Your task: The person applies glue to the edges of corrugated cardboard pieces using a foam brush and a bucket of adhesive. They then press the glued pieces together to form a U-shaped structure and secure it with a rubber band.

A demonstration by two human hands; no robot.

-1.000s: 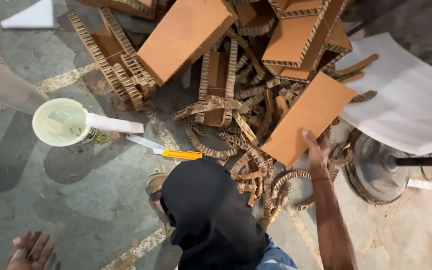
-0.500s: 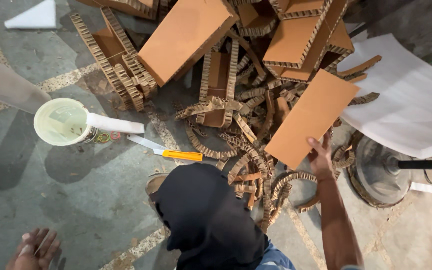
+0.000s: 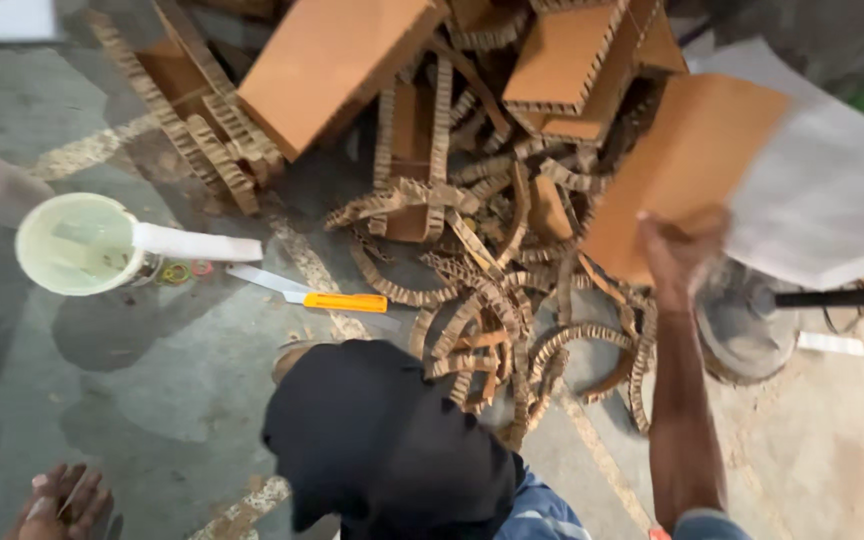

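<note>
Grey concrete floor (image 3: pixel 152 400), stained and marked with faded pale lines, filled the head view. At the lower left edge, the left hand (image 3: pixel 60 503) lay low against the floor with its fingers loosely spread; it held nothing. Above it, a white cup (image 3: pixel 77 243) stood on the floor, with a white strip (image 3: pixel 197 243) resting across its rim and pointing right. Small rubber bands (image 3: pixel 180 272) lay just beside the cup. A knife (image 3: pixel 317 294) with a yellow handle lay flat on the floor to the right of the cup, apart from both hands. A black cloth (image 3: pixel 387 445) covered the lower centre of the view, with a blue striped garment (image 3: pixel 542 510) showing beneath it. Behind it, a heap of honeycomb cardboard (image 3: pixel 472 270) strips and blocks spread across the floor; a large slab (image 3: pixel 337 60) leaned at the top of the heap. Further right, the right hand (image 3: pixel 680 250) was raised at arm's length, its fingers closed on the lower edge of a brown board (image 3: pixel 677 165), which stood tilted above the heap. The hand was blurred, so the exact finger placement could not be told. White sheets (image 3: pixel 832 190) lay just behind the board. A round metal base (image 3: pixel 742 320) with a black rod (image 3: pixel 842 297) sat on the floor near the right edge.
</note>
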